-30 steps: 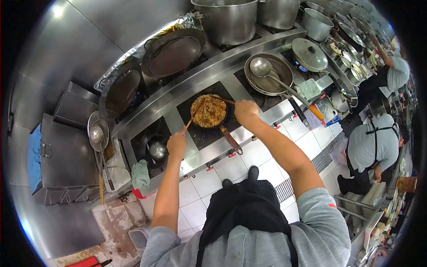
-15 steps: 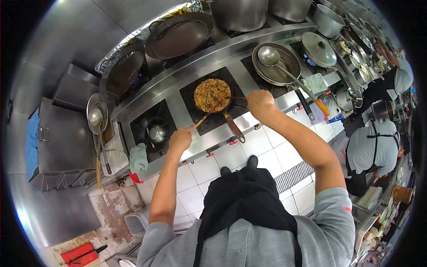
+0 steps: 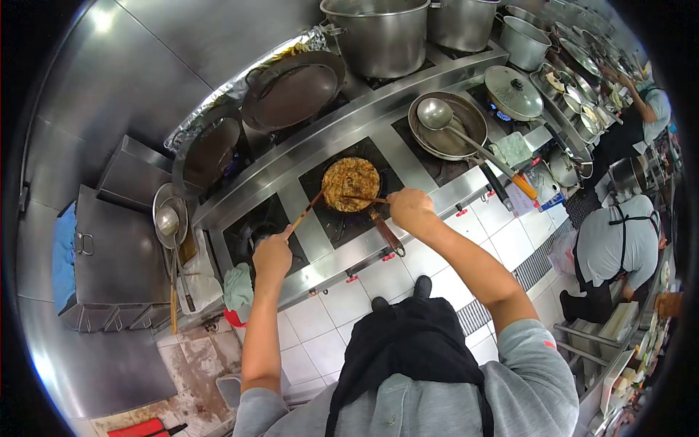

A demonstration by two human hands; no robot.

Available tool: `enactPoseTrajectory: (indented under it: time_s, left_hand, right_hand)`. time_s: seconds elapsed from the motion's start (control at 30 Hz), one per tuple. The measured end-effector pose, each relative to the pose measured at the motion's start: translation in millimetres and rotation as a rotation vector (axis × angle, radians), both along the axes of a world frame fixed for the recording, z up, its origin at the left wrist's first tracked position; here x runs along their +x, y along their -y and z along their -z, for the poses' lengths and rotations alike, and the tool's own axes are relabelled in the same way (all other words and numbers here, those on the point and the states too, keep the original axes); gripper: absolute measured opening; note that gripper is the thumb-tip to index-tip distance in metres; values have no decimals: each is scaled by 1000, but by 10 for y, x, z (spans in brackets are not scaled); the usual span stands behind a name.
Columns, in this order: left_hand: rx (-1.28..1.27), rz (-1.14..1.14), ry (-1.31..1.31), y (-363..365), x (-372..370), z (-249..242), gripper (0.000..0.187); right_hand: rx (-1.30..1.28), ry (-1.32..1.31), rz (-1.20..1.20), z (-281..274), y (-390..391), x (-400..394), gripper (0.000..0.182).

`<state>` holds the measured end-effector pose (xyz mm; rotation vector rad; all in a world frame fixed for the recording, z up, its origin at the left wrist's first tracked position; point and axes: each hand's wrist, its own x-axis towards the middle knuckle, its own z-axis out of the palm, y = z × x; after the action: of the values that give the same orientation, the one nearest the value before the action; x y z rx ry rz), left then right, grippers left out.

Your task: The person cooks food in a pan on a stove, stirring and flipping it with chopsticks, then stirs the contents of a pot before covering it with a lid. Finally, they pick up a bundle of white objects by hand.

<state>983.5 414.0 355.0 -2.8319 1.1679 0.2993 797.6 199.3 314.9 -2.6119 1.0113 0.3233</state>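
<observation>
A round browned pancake-like food (image 3: 352, 179) fills a pan on the middle burner, and the pan's wooden handle (image 3: 387, 233) points toward the body. My left hand (image 3: 272, 256) is closed on a thin wooden stick (image 3: 306, 211) whose tip touches the food's left edge. From the right, my right hand (image 3: 411, 210) grips a second thin stick (image 3: 368, 199), which lies over the lower part of the food. Neither hand is on the pan handle.
Right of the burner, a ladle (image 3: 435, 114) rests in stacked pans (image 3: 473, 149). A lidded pan (image 3: 515, 93) and large pots (image 3: 378, 36) stand behind. At left, a green cloth (image 3: 238, 289) hangs near a strainer (image 3: 170, 207). Two people (image 3: 619, 240) work at far right.
My left hand has moved left and down, its stick now at the food's left edge. My right hand has moved left and lower, its stick further over the food. The view has shifted slightly.
</observation>
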Motion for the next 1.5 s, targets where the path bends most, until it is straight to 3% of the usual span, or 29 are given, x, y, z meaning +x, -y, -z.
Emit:
enactPoseTrajectory:
  time_s: [0.07, 0.17, 0.3, 0.43, 0.63, 0.73, 0.87, 0.93, 1.07, 1.13, 1.23, 1.33, 1.4, 1.43, 1.5]
  left_hand:
    - [3, 38, 41, 49, 115, 251, 40]
    - [28, 50, 61, -7, 148, 462, 40]
    - [-21, 15, -34, 23, -29, 32, 39]
    - [-34, 95, 48, -64, 70, 339, 39]
    - [-5, 156, 17, -24, -17, 129, 40]
    - [-6, 110, 24, 41, 154, 463, 42]
    - [-162, 84, -57, -129, 77, 167, 42]
    - [-165, 78, -28, -104, 132, 242, 42]
    - [-146, 46, -5, 37, 344, 657, 42]
    - [-134, 0, -38, 89, 419, 649, 42]
    - [-78, 108, 8, -125, 362, 595, 40]
    - [-297, 46, -75, -407, 246, 616, 38]
    - [-648, -101, -515, -583, 146, 848, 45]
    - [-650, -98, -516, -620, 13, 838, 45]
    - [-984, -497, -1203, -605, -366, 778, 48]
  right_hand:
    - [-5, 54, 36, 38, -3, 77, 23]
    - [35, -105, 47, 324, -17, 219, 28]
    - [47, -39, 71, -21, 0, 70, 27]
    - [50, -105, 39, 154, -105, 145, 26]
    - [-19, -29, 133, -150, -49, 53, 25]
    - [-35, -74, 158, 146, -2, 196, 23]
    - [-49, -92, 150, -147, -67, 53, 24]
    - [-94, 23, 203, -244, -136, -46, 24]
    - [-78, 12, 247, 159, -152, 275, 23]
    - [-78, -14, 253, 343, -82, 345, 24]
    - [-119, 13, 313, 269, -208, 125, 25]
    - [-66, 189, 269, 91, -490, -248, 30]
    - [-18, 441, 258, 161, -798, -319, 35]
    - [16, 591, 231, 252, -1013, -279, 35]
    - [234, 704, 140, 541, -1495, -100, 36]
